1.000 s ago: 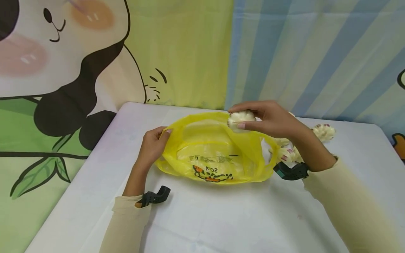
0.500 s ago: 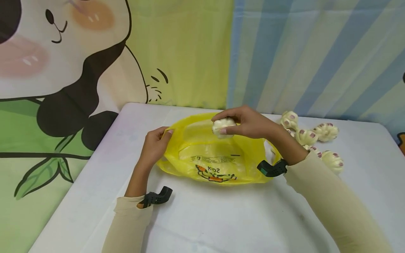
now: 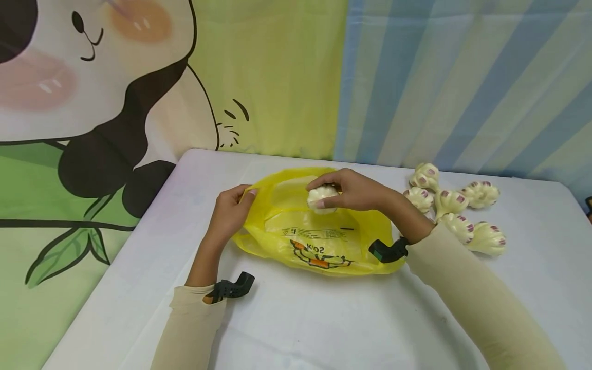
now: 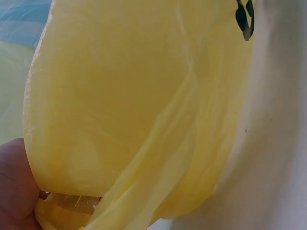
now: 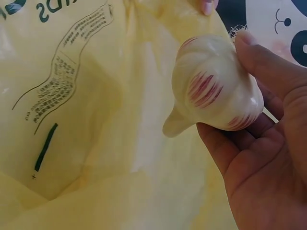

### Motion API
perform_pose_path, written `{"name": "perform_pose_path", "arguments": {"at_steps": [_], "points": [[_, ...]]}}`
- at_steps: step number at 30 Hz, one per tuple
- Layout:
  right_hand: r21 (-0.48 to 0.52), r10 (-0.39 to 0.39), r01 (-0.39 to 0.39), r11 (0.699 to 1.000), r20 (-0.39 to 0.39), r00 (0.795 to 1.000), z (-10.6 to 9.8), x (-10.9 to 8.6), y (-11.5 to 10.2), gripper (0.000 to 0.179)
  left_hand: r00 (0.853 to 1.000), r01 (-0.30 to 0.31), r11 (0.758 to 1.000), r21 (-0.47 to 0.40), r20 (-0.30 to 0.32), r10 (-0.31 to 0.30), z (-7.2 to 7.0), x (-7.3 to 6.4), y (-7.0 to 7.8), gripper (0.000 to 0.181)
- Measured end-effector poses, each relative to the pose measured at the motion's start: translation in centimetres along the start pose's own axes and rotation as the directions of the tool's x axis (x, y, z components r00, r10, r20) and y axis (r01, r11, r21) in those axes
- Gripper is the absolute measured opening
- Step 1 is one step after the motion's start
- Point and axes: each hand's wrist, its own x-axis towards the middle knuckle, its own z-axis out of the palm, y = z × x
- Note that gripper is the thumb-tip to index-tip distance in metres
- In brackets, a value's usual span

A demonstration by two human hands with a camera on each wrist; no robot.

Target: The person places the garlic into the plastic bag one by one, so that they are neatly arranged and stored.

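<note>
A yellow plastic bag point(image 3: 324, 257) with dark and orange print lies with its mouth spread open on the table. My left hand point(image 3: 229, 213) pinches the bag's left rim between thumb and fingers; in the left wrist view the yellow film point(image 4: 120, 96) fills most of the picture. Over the bag's mouth, my right hand point(image 3: 358, 190) holds a garlic bulb point(image 5: 216, 86), white with purple-red streaks, its stem pointing away from the palm. To the right of the bag, several more garlic bulbs point(image 3: 450, 202) lie in a loose group.
The white-covered table point(image 3: 296, 318) reaches back to a printed backdrop with a panda point(image 3: 152, 103) and a blue striped curtain point(image 3: 453, 82). A black wrist device point(image 3: 233, 286) sits on the left wrist, another point(image 3: 388, 251) on the right.
My right hand has carried the garlic bulb leftward and down, from the bag's right rim to over its opening. The bulbs at the right have come into fuller view. My left hand keeps its hold.
</note>
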Motion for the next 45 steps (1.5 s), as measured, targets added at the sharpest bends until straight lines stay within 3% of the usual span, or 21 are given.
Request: {"name": "perform_pose_path", "arguments": {"at_steps": [9,30,38,45], "points": [[0.003,0.031,-0.031,1.000,0.051,0.998,1.0,0.4,0.9,0.039,1.000,-0.019,1.000,-0.005,0.007,0.019,0.0,0.0,-0.1,0.039],[-0.116,0.030,-0.013,0.993,0.148,0.988,2.4,0.4,1.7,0.050,1.000,-0.029,1.000,-0.003,0.003,0.029,0.2,0.2,-0.2,0.039],[-0.126,-0.041,0.054,0.991,0.103,0.994,1.9,-0.2,0.8,0.055,1.000,-0.003,1.000,0.000,0.006,0.003,0.2,0.2,-0.3,0.040],[-0.042,-0.036,0.038,0.998,0.055,0.998,0.8,-1.5,-0.1,0.051,1.000,0.006,1.000,-0.005,0.003,-0.006,0.1,0.2,-0.4,0.040]]}}
